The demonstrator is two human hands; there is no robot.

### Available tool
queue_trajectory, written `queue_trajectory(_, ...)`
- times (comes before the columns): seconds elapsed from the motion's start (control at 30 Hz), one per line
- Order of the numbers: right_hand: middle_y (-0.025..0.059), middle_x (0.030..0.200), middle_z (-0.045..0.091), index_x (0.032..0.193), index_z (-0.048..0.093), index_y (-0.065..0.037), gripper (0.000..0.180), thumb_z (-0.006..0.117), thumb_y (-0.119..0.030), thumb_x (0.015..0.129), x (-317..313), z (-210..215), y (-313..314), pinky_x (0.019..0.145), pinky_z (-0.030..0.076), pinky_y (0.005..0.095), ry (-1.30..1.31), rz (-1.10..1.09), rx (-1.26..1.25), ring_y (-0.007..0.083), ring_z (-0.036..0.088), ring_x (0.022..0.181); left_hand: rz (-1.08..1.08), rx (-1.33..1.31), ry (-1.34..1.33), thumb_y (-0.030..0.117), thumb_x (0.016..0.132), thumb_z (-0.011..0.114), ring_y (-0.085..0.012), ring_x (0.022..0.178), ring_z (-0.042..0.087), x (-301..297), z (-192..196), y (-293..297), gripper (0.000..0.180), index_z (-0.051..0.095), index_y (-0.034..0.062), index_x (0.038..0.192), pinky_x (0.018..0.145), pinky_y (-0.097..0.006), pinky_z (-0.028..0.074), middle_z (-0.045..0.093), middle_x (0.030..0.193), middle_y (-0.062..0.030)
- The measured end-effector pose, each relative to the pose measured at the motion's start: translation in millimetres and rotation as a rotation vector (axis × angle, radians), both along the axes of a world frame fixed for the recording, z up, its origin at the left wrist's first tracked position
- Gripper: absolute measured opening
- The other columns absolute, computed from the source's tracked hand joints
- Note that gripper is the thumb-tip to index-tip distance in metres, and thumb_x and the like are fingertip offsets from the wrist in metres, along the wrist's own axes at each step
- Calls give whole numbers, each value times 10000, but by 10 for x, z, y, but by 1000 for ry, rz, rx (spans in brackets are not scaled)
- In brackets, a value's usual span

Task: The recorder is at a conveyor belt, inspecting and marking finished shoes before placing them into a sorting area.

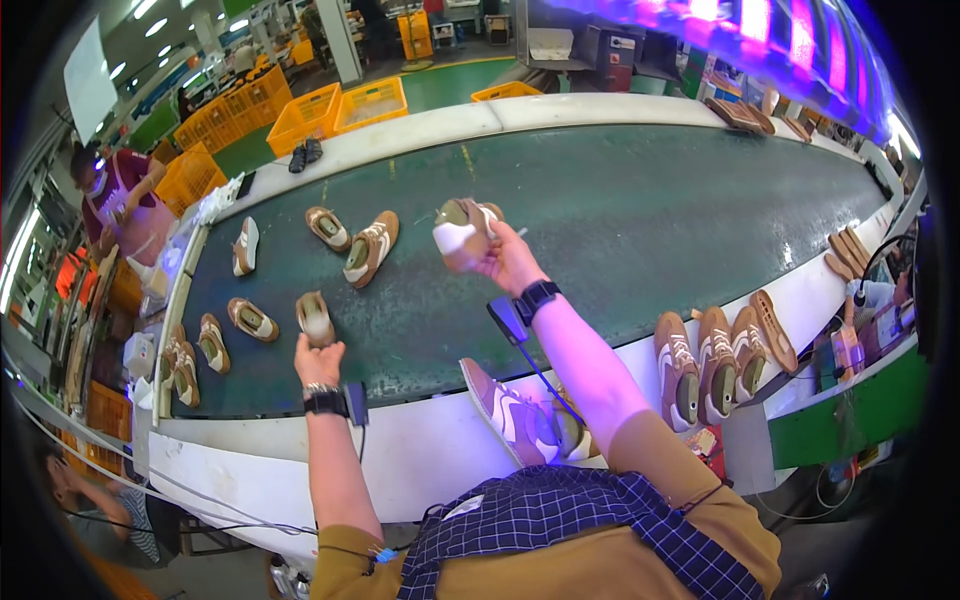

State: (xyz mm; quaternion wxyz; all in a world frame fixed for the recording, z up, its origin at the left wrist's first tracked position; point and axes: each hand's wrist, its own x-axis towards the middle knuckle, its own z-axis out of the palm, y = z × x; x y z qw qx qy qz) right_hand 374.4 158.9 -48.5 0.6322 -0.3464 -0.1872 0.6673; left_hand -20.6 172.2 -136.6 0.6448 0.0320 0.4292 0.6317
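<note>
Dark-green conveyor belt (640, 230), sneakers at both hands

A white ledge (400, 455) borders the belt's near side. On it, toward the right, stands a row of tan-and-white sneakers (715, 365); more loose sneakers (371, 249) are scattered over the belt's left part. The right hand (510, 262) grips a tan-and-white sneaker (458, 240) over the belt's middle. The left hand (319, 362) is at the near end of a blurred sneaker (314, 318) by the near edge; I cannot tell whether it grips or merely touches. A black watch (537, 298) circles the right wrist.
</note>
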Motion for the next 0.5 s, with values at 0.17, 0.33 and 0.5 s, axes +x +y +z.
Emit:
queue_trajectory(0.17,198,1129,537,1252,387,75,648,681,-285,800,112,-47,-636,756,517,334,-532,-157,-45,235,580,962,-556,134,457,278,852,599,-229,799,587,889,-62,-993,251,532,46,921,767,-459,509,577,874,-101)
queue_trajectory(0.33,239,1207,528,1232,397,53,621,710,-226,775,473,-575,-2109,931,442,368,-933,-287,1,288,535,1126,-1074,19,436,292,814,662,-212,824,612,1567,-131,-1877,350,560,41,1035,751,-410,523,609,892,-83)
queue_trajectory(0.5,231,1140,559,1193,420,60,733,757,-374,708,675,-782,-3006,855,469,369,-1412,-276,-399,284,579,1033,-1177,129,638,263,793,687,-220,846,642,2025,-149,-1991,442,545,-6,1114,694,-378,539,637,993,-115)
